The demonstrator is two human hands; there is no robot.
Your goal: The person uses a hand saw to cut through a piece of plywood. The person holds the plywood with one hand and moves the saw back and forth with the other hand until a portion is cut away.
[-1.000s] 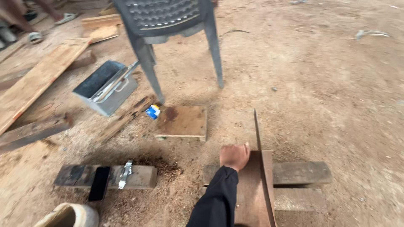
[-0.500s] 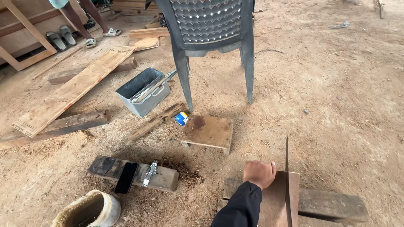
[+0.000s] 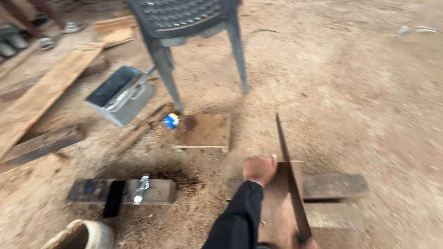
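Now the view has swung left again, so the grey chair [image 3: 194,27] and metal box [image 3: 121,94] sit further left than half a second ago. As before, the left hand [image 3: 260,169] is closed over the far edge of the board [image 3: 277,207]. Beside it stands the saw blade [image 3: 290,177], its handle at the near edge, where the right hand [image 3: 308,242] barely shows; its grip cannot be told.

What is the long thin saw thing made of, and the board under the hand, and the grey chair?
The saw blade looks like dark, dull metal: thin, straight and flat. The board under the left hand looks like bare, reddish-brown wood with a rough, unpainted face. The chair seems to be moulded grey plastic, judging by its perforated seat and smooth tapering legs.
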